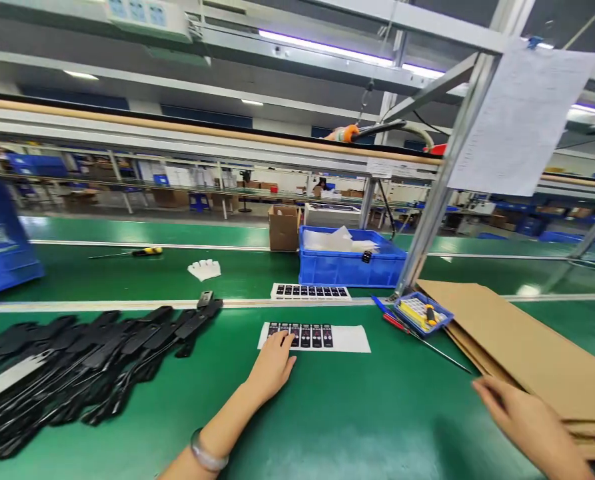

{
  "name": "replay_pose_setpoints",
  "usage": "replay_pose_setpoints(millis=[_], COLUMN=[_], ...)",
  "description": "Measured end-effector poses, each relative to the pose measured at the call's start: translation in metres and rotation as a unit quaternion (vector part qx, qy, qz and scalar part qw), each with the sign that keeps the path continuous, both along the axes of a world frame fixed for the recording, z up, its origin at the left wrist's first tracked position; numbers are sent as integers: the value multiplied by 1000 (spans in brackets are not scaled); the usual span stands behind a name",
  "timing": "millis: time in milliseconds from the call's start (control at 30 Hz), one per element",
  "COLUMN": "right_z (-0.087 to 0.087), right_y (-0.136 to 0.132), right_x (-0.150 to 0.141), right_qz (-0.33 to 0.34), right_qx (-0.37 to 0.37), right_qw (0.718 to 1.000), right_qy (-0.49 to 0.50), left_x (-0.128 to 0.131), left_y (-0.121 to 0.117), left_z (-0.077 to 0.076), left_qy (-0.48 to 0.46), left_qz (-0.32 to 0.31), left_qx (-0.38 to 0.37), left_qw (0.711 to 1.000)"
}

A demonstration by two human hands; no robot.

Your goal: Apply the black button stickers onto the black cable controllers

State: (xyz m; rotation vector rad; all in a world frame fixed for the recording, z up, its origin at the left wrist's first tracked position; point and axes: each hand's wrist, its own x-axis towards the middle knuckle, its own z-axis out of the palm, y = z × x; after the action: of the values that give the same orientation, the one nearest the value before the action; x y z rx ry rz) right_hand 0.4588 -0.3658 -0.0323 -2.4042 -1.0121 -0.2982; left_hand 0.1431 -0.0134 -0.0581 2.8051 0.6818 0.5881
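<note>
My left hand rests at the left end of a white label sheet bearing a row of black labels. Its fingertips touch the sheet and cover part of the leftmost labels; the thumb lies apart. My right hand hovers at the right, by the edge of the cardboard sheets, slightly blurred. Its fingers are curled together in a pinch; anything between them is too small to make out. A second label sheet lies behind the first one.
Many black long-handled parts are heaped at left. A long red-handled screwdriver lies beside a small blue tray. Behind are a blue bin, a cardboard box, a white glove, a yellow-handled screwdriver and a metal post.
</note>
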Motion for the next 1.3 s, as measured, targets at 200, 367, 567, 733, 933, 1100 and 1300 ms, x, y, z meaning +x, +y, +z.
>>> replay_pose_setpoints(millis=[200, 367, 567, 733, 933, 1100, 1300], right_z=[3, -28, -31, -28, -68, -80, -67], right_y=[186, 263, 264, 250, 276, 283, 278], right_x=[-84, -91, -83, -66, -60, -62, -72], right_qz=[251, 247, 213, 161, 240, 249, 291], right_qx=[41, 93, 172, 187, 57, 9, 55], right_qw=[962, 959, 952, 958, 969, 967, 955], right_qy=[99, 102, 134, 147, -8, -58, 8], left_x=[-1, 0, 0, 0, -28, -74, -55], left_y=[-10, -18, -19, 0, 52, 86, 72], left_z=[-1, -2, 0, 6, 20, 32, 39], left_qy=[21, 40, 47, 47, 37, 28, 48], left_qz=[-2, -8, -4, 21, 232, 451, 344], left_qx=[16, 19, 22, 32, 76, 82, 74], left_qw=[1000, 999, 999, 998, 969, 888, 935])
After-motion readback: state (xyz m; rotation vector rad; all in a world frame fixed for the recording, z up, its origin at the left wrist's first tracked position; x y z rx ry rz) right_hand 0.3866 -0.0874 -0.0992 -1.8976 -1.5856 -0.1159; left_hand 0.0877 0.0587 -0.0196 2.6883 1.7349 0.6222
